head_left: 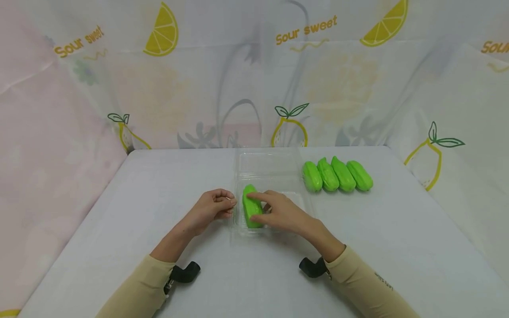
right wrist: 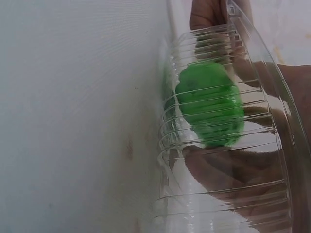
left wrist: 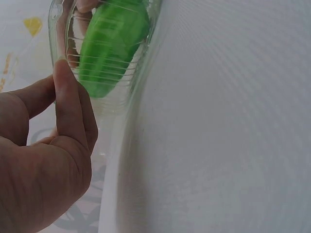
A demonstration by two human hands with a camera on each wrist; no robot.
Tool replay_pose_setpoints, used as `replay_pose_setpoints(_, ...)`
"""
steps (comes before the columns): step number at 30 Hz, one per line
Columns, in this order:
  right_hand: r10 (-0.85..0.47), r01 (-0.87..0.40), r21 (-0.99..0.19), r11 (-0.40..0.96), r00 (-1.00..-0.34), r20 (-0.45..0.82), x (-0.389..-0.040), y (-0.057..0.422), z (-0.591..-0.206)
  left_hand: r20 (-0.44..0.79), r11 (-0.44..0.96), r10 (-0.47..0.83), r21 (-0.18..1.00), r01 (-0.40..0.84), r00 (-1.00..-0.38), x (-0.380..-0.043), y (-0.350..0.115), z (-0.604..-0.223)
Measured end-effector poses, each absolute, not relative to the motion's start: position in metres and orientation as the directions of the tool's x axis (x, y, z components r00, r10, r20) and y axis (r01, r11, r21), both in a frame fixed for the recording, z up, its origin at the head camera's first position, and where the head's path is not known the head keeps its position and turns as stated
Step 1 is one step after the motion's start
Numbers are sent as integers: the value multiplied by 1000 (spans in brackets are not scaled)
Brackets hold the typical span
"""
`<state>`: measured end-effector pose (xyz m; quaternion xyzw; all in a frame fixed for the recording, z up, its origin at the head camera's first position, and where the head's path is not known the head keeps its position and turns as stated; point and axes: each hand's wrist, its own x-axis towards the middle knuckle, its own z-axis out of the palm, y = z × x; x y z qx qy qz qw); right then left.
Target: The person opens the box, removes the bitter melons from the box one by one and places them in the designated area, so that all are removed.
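Note:
A clear plastic clamshell box (head_left: pixel 286 232) sits in the middle of the table, its lid (head_left: pixel 268 163) folded back behind it. A bright green, elongated, gourd-like vegetable (head_left: pixel 251 210) lies lengthwise along the left side of the box; its exact kind is unclear. My left hand (head_left: pixel 212 206) pinches the box's left rim between thumb and fingers, plain in the left wrist view (left wrist: pixel 51 141). Over the box, my right hand (head_left: pixel 284 212) reaches in from the right, holding the green vegetable (right wrist: pixel 211 104) between thumb and fingers. Ribbed clear plastic partly blurs that contact in the right wrist view.
Several similar green vegetables (head_left: pixel 338 174) stand in a row behind and right of the box. White cloth covers the table (head_left: pixel 159 176). A lemon-patterned curtain (head_left: pixel 207 88) hangs along its back edge. Dark curved mounts (head_left: pixel 187 272) stick out at both wrists.

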<state>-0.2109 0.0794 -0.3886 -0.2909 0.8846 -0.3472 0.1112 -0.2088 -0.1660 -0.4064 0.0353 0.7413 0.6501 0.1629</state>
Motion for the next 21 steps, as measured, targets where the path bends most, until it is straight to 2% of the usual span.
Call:
replay_pose_setpoints(10,-563,-406,-689,600,-827,-3,-210,82,-385,-201,141,268,976,-168,-942,-210,-166,-407)
replay_pose_setpoints(21,-589,-507,-599,620,-805,72,-211,89,-383,-199,152,252,975,-165,-947,-209,-165,-406)
